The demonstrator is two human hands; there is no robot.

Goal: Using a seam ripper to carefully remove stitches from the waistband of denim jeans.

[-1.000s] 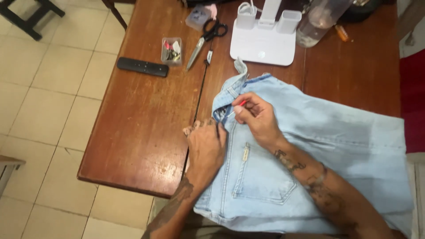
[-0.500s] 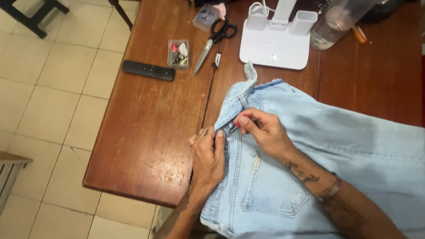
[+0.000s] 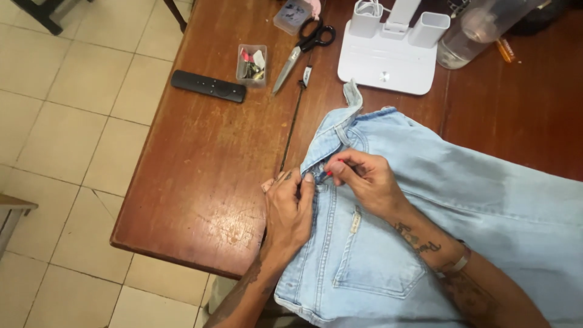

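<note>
The left hand is pinching the waistband of the light-blue jeans, lying at the near right of the wooden table. The right hand is gripping a small red tool closed between fingertips at the waistband. Scissors are lying at the far side.

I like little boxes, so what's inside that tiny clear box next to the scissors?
The clear box holds small bits, some red and white. They are too small to tell apart, and the bottom ones are covered.
</note>
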